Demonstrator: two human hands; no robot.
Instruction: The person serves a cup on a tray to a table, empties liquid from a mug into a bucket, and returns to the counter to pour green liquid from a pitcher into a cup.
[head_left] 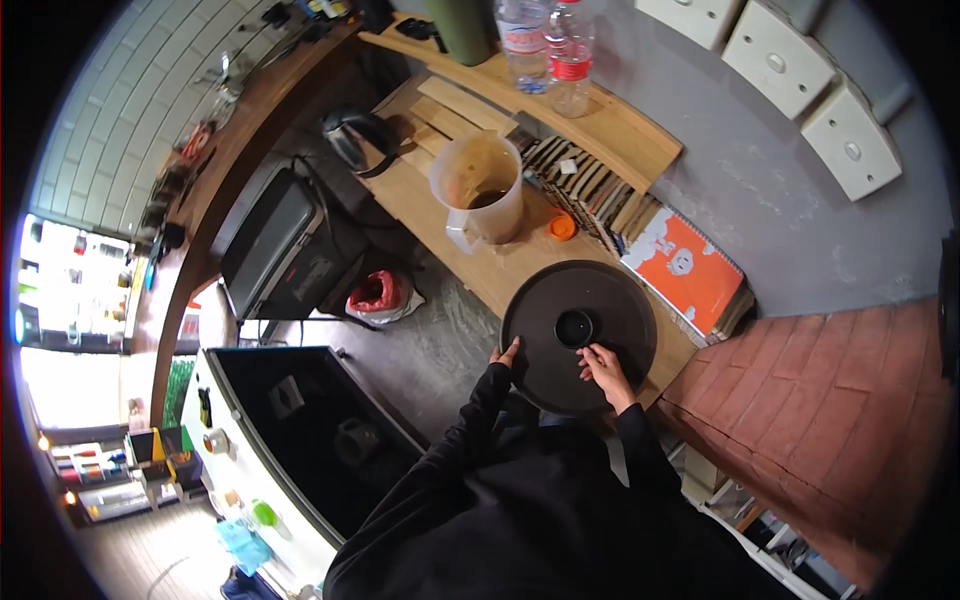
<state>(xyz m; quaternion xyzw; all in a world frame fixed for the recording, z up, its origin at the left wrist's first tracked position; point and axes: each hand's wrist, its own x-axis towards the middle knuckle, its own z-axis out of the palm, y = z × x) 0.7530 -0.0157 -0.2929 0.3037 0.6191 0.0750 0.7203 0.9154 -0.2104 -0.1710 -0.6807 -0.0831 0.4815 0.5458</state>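
The left hand (pixel 505 354) grips a round tray's (pixel 545 372) left edge at the bench's (pixel 525 250) near end, the right hand (pixel 602 370) holds a black cup (pixel 574 328), and 2 bottles (pixel 571 62) stand on the shelf (pixel 630 145)

Black long-sleeved fabric top (pixel 500 535), loose, soft folds over torso. Left black sleeve (pixel 452 432) wrinkled, reaches wrist. Right black sleeve (pixel 645 450) same colour, ends near wrist. Left hand (pixel 508 353), right hand (pixel 604 371) both bare.
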